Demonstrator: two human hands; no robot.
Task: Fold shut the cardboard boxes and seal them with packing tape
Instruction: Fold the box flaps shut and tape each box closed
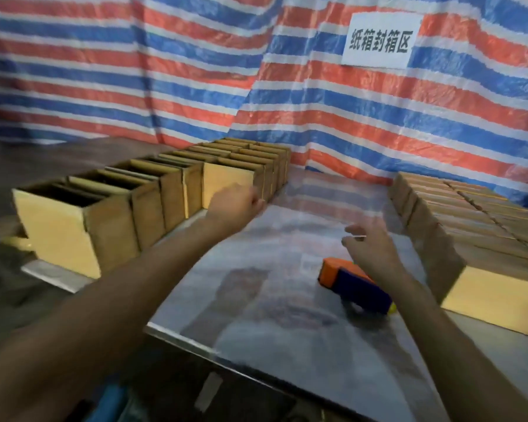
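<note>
We see matt brown cardboard boxes (153, 190) just beyond our left hand (237, 202), a glossy, mirror-smooth metal worktop (287, 315), a smooth orange-and-blue plastic tape dispenser (352, 283) under our right hand (368, 245), and crinkled woven-plastic tarpaulin (165, 71).

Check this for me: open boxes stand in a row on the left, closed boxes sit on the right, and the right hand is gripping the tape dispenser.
One thing is wrong. The head view shows the right hand open and gripping nothing; the tape dispenser lies on the table. The open boxes on the left and closed boxes on the right are as stated.
</note>
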